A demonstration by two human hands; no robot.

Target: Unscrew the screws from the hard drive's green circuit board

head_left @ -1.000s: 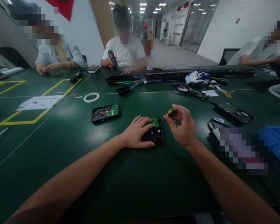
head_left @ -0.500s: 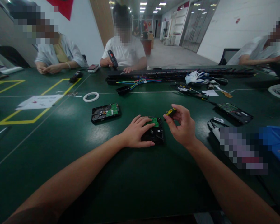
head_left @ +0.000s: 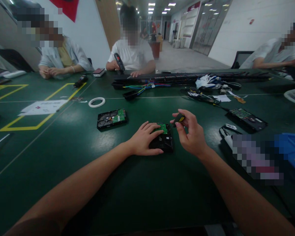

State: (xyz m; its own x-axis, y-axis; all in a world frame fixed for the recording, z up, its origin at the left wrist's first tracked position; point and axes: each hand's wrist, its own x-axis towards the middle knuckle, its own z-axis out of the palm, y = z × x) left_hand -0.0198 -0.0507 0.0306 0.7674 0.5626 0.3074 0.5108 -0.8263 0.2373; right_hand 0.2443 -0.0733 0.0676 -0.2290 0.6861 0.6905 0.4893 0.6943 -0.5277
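Note:
My left hand (head_left: 145,139) lies across a hard drive (head_left: 166,142), its fingers spread over the green circuit board and the thumb along the near edge. The hand covers the drive's left part. In my right hand (head_left: 193,132), thumb and fingers pinch the black-and-yellow handle of a small screwdriver (head_left: 180,118). It is tilted, its lower end toward the drive's right far corner; I cannot tell whether the tip touches. To the left lies a second hard drive (head_left: 111,119), board side up.
A third hard drive (head_left: 247,118), a blue bin (head_left: 291,147) and a white power strip (head_left: 229,141) with its cable lie to the right. White tape (head_left: 96,102) sits at left. Behind are a long black rail (head_left: 186,78), colored wires and gloves (head_left: 207,82). Co-workers sit around the green table (head_left: 147,190).
The right-hand fingers have shifted around the screwdriver handle, which now stands slightly steeper. My left hand and the hard drive under it have stayed in place.

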